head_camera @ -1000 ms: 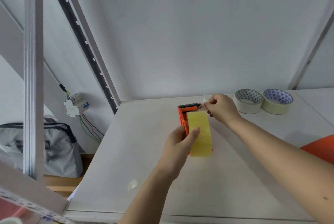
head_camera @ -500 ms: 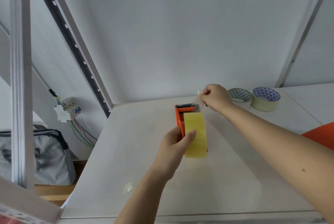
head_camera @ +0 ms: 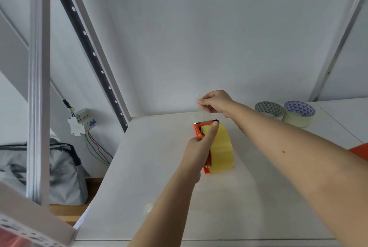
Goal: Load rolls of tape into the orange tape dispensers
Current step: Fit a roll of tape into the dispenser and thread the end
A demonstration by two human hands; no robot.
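Note:
An orange tape dispenser (head_camera: 197, 129) stands on the white shelf (head_camera: 151, 167) with a yellowish roll of tape (head_camera: 222, 149) seated in it. My left hand (head_camera: 199, 151) grips the dispenser from the left, thumb resting on top of the roll. My right hand (head_camera: 216, 101) is raised above and behind the dispenser's toothed cutter, pinching the clear free end of the tape (head_camera: 201, 105), which stretches up from the roll. Two more rolls, a whitish one (head_camera: 269, 109) and a pale yellow one (head_camera: 298, 113), both with triangle-patterned cores, lie at the back right.
A slanted perforated shelf post (head_camera: 89, 51) rises at the back left. A white upright (head_camera: 37, 87) stands near left. A grey bag (head_camera: 65, 173) and a breaker with coloured wires (head_camera: 81, 120) sit off the left edge. Something orange (head_camera: 360, 150) shows at the right edge.
My right hand has lifted up and away from the cutter, drawing the tape end out longer. My left thumb has slid forward along the top of the roll.

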